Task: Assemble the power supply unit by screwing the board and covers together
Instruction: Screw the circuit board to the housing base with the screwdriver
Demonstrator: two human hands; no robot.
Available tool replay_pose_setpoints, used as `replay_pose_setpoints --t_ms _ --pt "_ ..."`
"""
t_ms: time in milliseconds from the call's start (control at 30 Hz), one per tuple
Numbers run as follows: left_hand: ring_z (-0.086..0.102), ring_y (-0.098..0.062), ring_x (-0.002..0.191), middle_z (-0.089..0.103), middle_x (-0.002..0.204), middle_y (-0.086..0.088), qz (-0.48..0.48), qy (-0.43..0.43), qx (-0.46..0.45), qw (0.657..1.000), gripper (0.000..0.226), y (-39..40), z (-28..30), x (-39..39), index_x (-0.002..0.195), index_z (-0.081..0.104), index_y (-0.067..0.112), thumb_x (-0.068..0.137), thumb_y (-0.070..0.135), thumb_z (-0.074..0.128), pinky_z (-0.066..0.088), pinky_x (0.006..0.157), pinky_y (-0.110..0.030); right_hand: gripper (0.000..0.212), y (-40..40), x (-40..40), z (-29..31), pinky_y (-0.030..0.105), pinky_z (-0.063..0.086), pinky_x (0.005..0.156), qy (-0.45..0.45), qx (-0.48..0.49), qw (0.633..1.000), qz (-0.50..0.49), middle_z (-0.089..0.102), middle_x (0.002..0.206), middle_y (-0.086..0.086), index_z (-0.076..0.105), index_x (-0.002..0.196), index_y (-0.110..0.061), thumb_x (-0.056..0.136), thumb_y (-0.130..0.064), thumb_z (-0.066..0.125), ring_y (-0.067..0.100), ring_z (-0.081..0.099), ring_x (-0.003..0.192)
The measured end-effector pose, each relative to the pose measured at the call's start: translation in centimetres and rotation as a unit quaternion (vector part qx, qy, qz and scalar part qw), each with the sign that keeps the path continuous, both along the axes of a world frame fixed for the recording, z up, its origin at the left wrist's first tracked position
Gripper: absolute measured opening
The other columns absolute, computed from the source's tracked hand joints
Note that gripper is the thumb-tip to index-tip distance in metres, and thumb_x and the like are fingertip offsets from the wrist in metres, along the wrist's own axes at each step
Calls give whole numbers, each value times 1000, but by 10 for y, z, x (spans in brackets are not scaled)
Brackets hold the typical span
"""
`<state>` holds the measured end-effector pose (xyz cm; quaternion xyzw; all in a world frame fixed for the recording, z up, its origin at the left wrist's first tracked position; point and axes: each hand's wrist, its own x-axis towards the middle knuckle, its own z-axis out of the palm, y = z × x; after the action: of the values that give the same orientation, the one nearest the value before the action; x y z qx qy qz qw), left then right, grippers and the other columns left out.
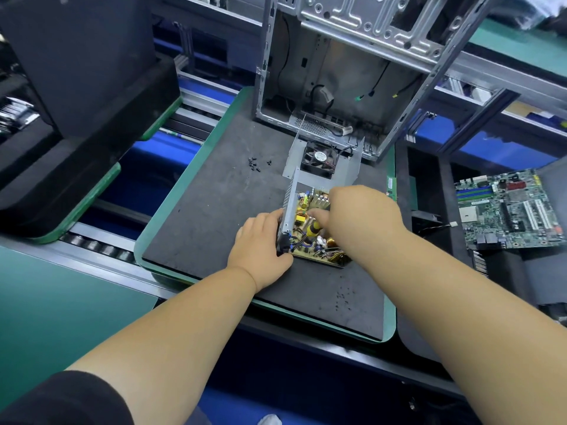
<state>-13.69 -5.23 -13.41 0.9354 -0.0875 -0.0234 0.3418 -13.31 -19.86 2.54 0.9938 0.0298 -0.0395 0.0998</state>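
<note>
On the dark mat (214, 216) of the bench, the power supply unit sits near the middle, just in front of an open computer case (343, 75) that stands upright at the mat's far edge and is cut off at the top of the view. The unit's grey cover (290, 200) rises as a side wall on its left, and the board (310, 237) lies inside it, crowded with yellow parts, copper coils and blue wires; its right half is hidden under the right hand. Behind the board a second cover piece carries a fan (320, 157), lying flat toward the case. The left hand (260, 250) grips the near left corner of the cover, fingers curled round its wall and a black connector there. The right hand (352, 216) reaches over the board with its fingers bent down around a screwdriver (313, 230), of which only a yellow and black bit of handle shows; the tip and whatever it meets are hidden. A small cluster of black screws (254, 164) lies on the mat to the left of the fan, well apart from the hands. More dark specks near the mat's front edge are too small to make out. A green motherboard (509, 210) lies off to the right, partly cut off by the frame.
</note>
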Motion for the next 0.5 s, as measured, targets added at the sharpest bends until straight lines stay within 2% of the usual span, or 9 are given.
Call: replay_pose_setpoints --t_ms 67,200,300,367,433,500 --pt "34 -18 121 44 129 6 0 1 -2 1000 82 0 0 0 148 26 34 73 37 59 27 107 -34 56 3 -2 -5 22 25 46 -27 -28 999 2 41 59 1 41 60 -17 99 -57 35 17 36 48" --pt "35 -19 122 44 130 5 1 0 1 1000 82 0 0 -1 148 26 33 74 36 61 27 107 -34 61 6 -5 -8 22 31 49 -36 -25 999 -12 45 58 2 45 60 -16 100 -57 25 18 40 48" --pt "34 -19 122 44 131 6 -1 0 3 1000 81 -1 0 -1 148 26 33 75 37 61 28 108 -35 39 3 -4 -5 26 27 50 11 64 998 -9 50 68 2 48 70 -17 97 -42 35 19 43 57" --pt "35 -19 121 44 130 6 -1 -1 -1 1000 80 0 1 -1 148 27 34 74 38 60 30 108 -36 20 -2 -4 -1 29 27 52 43 128 991 13 56 82 0 55 89 -19 92 -34 42 23 51 71" --pt "36 -19 120 45 129 5 -2 -2 -2 1000 80 0 1 0 147 27 34 73 40 58 32 107 -37 18 -6 -6 0 31 33 53 43 157 986 48 60 86 -1 53 103 -20 93 -33 45 25 55 78" --pt "36 -19 120 45 129 6 -3 -4 -2 1000 81 0 -1 0 147 27 34 73 41 59 32 107 -36 21 -8 -8 -1 32 40 56 14 130 989 72 62 80 -1 51 105 -21 98 -38 43 26 58 76"
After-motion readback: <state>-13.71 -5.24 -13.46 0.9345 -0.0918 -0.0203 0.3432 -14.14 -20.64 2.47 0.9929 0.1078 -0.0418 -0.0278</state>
